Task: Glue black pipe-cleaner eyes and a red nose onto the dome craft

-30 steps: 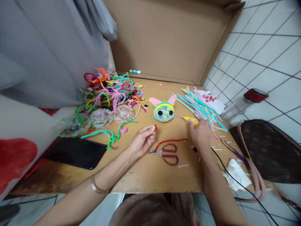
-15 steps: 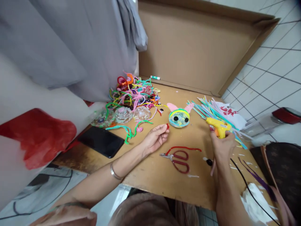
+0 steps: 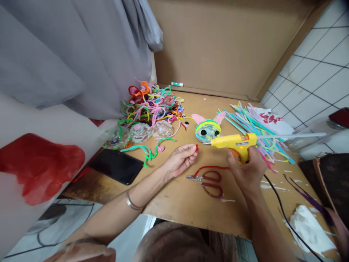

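Between thumb and fingertips, my left hand (image 3: 183, 159) pinches a small red piece (image 3: 196, 148), probably pipe cleaner, though it is too small to be sure. My right hand (image 3: 248, 168) is wrapped around the grip of a yellow hot glue gun (image 3: 234, 142), its nozzle pointing left, a short way from the red piece. Just behind the nozzle sits a round animal face (image 3: 205, 131) with pink ears, black eyes and a yellow and green rim. Below my hands lie red-handled scissors (image 3: 212, 183) and a red pipe cleaner (image 3: 208, 167), partly hidden by my right hand.
Tangled pipe cleaners (image 3: 152, 105) heap at the back left, with a black phone (image 3: 116, 165) nearer me. Straight pipe cleaners (image 3: 253, 122) lie at right. A black cord (image 3: 283, 211) runs past crumpled white tissue (image 3: 308, 229). A dark bag (image 3: 324, 182) stands at the right edge.
My right hand has swung the glue gun left and turned it side-on, bringing the nozzle close to the red piece. My left hand keeps its pinch, nearly still.
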The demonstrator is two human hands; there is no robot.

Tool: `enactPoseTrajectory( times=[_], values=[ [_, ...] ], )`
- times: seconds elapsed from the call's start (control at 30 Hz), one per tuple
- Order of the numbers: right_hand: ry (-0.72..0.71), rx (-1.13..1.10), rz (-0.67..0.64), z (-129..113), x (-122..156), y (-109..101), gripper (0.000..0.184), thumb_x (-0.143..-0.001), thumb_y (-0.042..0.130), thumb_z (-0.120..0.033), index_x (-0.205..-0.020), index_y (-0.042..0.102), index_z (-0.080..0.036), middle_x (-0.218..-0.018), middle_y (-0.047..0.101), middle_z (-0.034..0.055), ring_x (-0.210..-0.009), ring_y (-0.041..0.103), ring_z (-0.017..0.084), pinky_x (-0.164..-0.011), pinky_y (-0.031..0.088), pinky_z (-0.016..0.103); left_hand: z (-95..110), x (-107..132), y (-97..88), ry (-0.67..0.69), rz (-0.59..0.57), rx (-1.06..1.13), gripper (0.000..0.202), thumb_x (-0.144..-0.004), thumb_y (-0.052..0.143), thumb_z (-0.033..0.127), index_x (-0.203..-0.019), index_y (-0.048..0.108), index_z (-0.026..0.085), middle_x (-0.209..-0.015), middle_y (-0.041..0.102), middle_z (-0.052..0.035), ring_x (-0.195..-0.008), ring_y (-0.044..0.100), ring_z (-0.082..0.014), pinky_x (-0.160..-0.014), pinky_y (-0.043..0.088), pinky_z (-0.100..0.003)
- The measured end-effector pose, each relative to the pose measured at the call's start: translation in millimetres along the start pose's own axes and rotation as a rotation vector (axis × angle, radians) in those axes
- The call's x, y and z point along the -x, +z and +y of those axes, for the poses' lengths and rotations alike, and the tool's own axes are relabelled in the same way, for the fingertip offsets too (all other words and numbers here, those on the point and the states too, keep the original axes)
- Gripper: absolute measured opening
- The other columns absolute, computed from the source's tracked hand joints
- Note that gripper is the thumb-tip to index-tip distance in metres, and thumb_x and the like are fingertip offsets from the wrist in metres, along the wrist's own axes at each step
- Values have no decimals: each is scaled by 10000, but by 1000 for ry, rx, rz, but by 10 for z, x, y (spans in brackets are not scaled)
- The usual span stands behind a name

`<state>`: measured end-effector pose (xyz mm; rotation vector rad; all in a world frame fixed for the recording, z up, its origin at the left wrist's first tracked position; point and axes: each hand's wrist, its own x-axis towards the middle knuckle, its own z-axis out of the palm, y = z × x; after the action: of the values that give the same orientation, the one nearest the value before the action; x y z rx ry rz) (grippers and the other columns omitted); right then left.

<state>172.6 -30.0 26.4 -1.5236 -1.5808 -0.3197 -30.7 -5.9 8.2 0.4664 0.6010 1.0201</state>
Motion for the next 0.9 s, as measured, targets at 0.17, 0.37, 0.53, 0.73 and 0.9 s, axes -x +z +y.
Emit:
enactPoseTrajectory(
  times=[0.17, 0.37, 0.53, 0.73, 0.9],
  values=[
    [-25, -7, -56, -18, 9, -15, 269, -734, 604, -324, -678, 355, -241, -617, 418, -47, -522, 381, 128, -506, 302, 269, -12, 2, 2, 66, -15, -70, 316, -544, 863, 260, -669, 624, 96, -574, 555, 20, -494, 450, -18, -469, 372, -111],
    [-72, -19, -66, -5, 13, -8, 281, -742, 600, -294, -660, 336, -244, -606, 411, -43, -518, 363, 130, -506, 292, 275, -11, -1, 17, 79, -14, -104, 335, -551, 856, 298, -664, 613, 97, -571, 543, 21, -494, 433, -20, -472, 352, -121],
    [-108, -29, -58, -16, 10, -10, 290, -742, 609, -254, -662, 331, -243, -616, 408, -43, -529, 373, 130, -513, 278, 277, -26, -3, 1, 98, -19, -122, 325, -567, 848, 300, -660, 610, 100, -579, 540, 20, -502, 435, -22, -478, 348, -125],
    [-138, -37, -68, 11, 23, -1, 276, -748, 601, -250, -676, 335, -240, -645, 422, -37, -540, 377, 128, -510, 282, 271, -18, 10, 8, 103, -54, -139, 320, -598, 831, 316, -634, 598, 99, -560, 531, 22, -489, 431, -20, -474, 342, -122],
    [-154, -27, -64, 30, 25, 4, 270, -744, 605, -239, -688, 341, -238, -647, 421, -37, -547, 386, 129, -513, 284, 272, -21, 10, 11, 101, -47, -135, 326, -588, 837, 315, -641, 597, 101, -561, 531, 23, -490, 430, -20, -478, 342, -126]
  ],
)
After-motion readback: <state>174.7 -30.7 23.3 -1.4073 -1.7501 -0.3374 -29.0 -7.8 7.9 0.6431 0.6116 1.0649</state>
